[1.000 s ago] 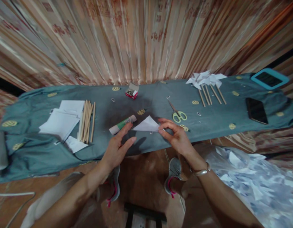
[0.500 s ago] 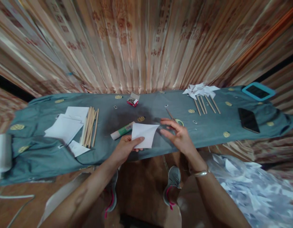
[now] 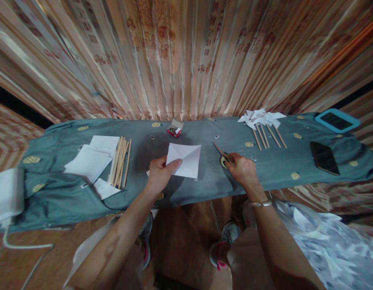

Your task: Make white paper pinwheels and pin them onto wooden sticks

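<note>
My left hand [image 3: 159, 172] pinches the left edge of a white paper square [image 3: 188, 159], thumb on top. Diagonal creases run across the sheet, which is held just above the cloth. To its right, my right hand [image 3: 242, 168] is closed around the handles of a pair of scissors [image 3: 220, 149]. Their blades point up and to the left, away from me, and look shut. Part of one yellow-green handle loop shows beside the fingers. The glue stick is almost wholly hidden behind my left hand and the paper.
On the grey-green cloth [image 3: 174, 195] lie paper sheets [image 3: 88, 163], wooden sticks [image 3: 120, 161] and a small red box [image 3: 174, 128] of metal bits. Paper pinwheels [image 3: 260, 119], a phone [image 3: 324, 158] and a blue-framed tablet [image 3: 337, 120] lie right. A bag of paper shapes [image 3: 328, 241] stands below.
My right hand has left the paper's corner and taken hold of the scissors. The paper square has tilted flatter and moved slightly up in view, still in my left hand.
</note>
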`<state>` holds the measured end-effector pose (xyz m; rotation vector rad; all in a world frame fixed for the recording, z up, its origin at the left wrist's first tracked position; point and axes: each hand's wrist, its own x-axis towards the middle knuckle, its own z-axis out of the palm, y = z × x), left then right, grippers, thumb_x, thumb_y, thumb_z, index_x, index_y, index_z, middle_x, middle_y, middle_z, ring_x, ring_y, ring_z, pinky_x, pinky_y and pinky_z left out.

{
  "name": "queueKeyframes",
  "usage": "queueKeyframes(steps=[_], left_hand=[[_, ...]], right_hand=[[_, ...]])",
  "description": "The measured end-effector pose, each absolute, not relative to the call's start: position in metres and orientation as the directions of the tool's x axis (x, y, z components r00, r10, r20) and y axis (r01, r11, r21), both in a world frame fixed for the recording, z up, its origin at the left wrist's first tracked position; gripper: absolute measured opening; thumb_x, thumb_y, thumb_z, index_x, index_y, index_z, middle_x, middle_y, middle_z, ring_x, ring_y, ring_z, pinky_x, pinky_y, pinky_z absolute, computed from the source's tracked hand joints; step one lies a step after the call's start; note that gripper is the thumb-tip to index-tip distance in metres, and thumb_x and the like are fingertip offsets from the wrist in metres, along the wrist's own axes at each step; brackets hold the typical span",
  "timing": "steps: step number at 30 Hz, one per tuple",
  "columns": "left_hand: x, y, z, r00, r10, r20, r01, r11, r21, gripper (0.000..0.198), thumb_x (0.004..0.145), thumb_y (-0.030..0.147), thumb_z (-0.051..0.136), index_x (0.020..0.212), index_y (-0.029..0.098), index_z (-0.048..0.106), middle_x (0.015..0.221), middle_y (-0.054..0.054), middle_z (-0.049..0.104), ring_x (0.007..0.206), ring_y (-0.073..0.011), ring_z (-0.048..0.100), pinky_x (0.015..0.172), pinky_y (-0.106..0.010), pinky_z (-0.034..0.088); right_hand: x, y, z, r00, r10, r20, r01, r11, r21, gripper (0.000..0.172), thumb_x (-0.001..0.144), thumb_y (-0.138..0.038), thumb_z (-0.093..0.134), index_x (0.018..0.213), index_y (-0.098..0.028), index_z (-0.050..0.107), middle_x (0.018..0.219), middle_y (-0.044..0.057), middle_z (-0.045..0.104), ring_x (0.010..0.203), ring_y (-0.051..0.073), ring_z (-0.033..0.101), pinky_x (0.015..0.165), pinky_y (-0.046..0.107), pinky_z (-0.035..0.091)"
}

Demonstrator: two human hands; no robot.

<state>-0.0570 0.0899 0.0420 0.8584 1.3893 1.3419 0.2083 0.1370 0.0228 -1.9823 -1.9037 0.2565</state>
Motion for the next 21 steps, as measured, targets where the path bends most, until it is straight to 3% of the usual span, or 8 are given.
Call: queueKeyframes(steps=[2, 4, 6, 8, 11, 15, 21], left_hand=[[-0.060, 0.093, 0.044, -0.297, 0.945, -0.138, -0.115, 0.108, 0.987, 0.034, 0.054, 0.039, 0.084, 0.074, 0.013, 0.077, 0.065, -0.001, 0.069, 0.057, -0.0131, 0.055, 0.054, -0.023, 0.043], [-0.063, 0.096, 0.045, -0.321, 0.942, -0.100, -0.095, 0.073, 0.993, 0.031, 0.055, 0.038, 0.082, 0.074, 0.013, 0.077, 0.067, -0.001, 0.070, 0.058, -0.0129, 0.056, 0.056, -0.023, 0.043], [-0.066, 0.100, 0.046, -0.338, 0.939, -0.070, -0.094, 0.040, 0.995, 0.031, 0.056, 0.037, 0.082, 0.074, 0.013, 0.077, 0.068, -0.002, 0.071, 0.059, -0.0130, 0.056, 0.057, -0.023, 0.044], [-0.068, 0.105, 0.046, -0.356, 0.932, -0.060, -0.107, 0.024, 0.994, 0.031, 0.055, 0.037, 0.082, 0.072, 0.012, 0.076, 0.067, -0.002, 0.070, 0.058, -0.0130, 0.056, 0.057, -0.024, 0.044], [-0.068, 0.111, 0.046, -0.374, 0.926, -0.059, -0.127, 0.013, 0.992, 0.030, 0.054, 0.038, 0.081, 0.069, 0.012, 0.075, 0.065, -0.002, 0.069, 0.056, -0.0129, 0.055, 0.055, -0.024, 0.043], [-0.058, 0.109, 0.042, -0.272, 0.959, -0.086, -0.096, 0.062, 0.993, 0.026, 0.058, 0.036, 0.078, 0.067, 0.013, 0.074, 0.059, 0.000, 0.066, 0.052, -0.0122, 0.053, 0.051, -0.022, 0.040], [-0.032, 0.098, 0.034, -0.002, 0.981, -0.194, 0.019, 0.194, 0.981, 0.019, 0.058, 0.033, 0.076, 0.058, 0.015, 0.071, 0.052, 0.001, 0.060, 0.048, -0.0121, 0.050, 0.046, -0.021, 0.032]], right_hand=[[0.204, 0.132, 0.026, 0.128, 0.992, 0.014, 0.711, -0.081, -0.699, 0.019, 0.072, -0.030, 0.070, 0.089, -0.021, 0.071, 0.081, 0.008, 0.075, 0.075, 0.025, 0.070, 0.063, 0.034, 0.051], [0.196, 0.123, 0.028, 0.104, 0.981, -0.164, 0.328, -0.189, -0.925, 0.031, 0.064, -0.038, 0.076, 0.088, -0.020, 0.070, 0.078, 0.006, 0.075, 0.070, 0.022, 0.070, 0.052, 0.029, 0.049], [0.185, 0.113, 0.029, 0.016, 0.958, -0.285, 0.011, -0.286, -0.958, 0.042, 0.055, -0.039, 0.084, 0.089, -0.019, 0.071, 0.075, 0.005, 0.075, 0.068, 0.019, 0.069, 0.051, 0.025, 0.048], [0.174, 0.102, 0.029, -0.071, 0.938, -0.340, -0.169, -0.347, -0.922, 0.046, 0.051, -0.038, 0.088, 0.090, -0.020, 0.072, 0.077, 0.003, 0.075, 0.066, 0.015, 0.068, 0.054, 0.023, 0.049], [0.162, 0.088, 0.027, -0.190, 0.918, -0.349, -0.229, -0.387, -0.893, 0.046, 0.057, -0.043, 0.088, 0.094, -0.021, 0.073, 0.078, 0.002, 0.074, 0.065, 0.012, 0.064, 0.056, 0.022, 0.048], [0.158, 0.082, 0.024, -0.183, 0.938, -0.296, -0.280, -0.338, -0.899, 0.050, 0.062, -0.052, 0.083, 0.100, -0.022, 0.073, 0.080, 0.002, 0.072, 0.066, 0.011, 0.061, 0.054, 0.021, 0.045], [0.157, 0.096, 0.030, -0.023, 0.962, -0.271, -0.292, -0.266, -0.919, 0.053, 0.047, -0.037, 0.090, 0.094, -0.026, 0.071, 0.073, -0.004, 0.069, 0.060, 0.012, 0.056, 0.055, 0.024, 0.044]])
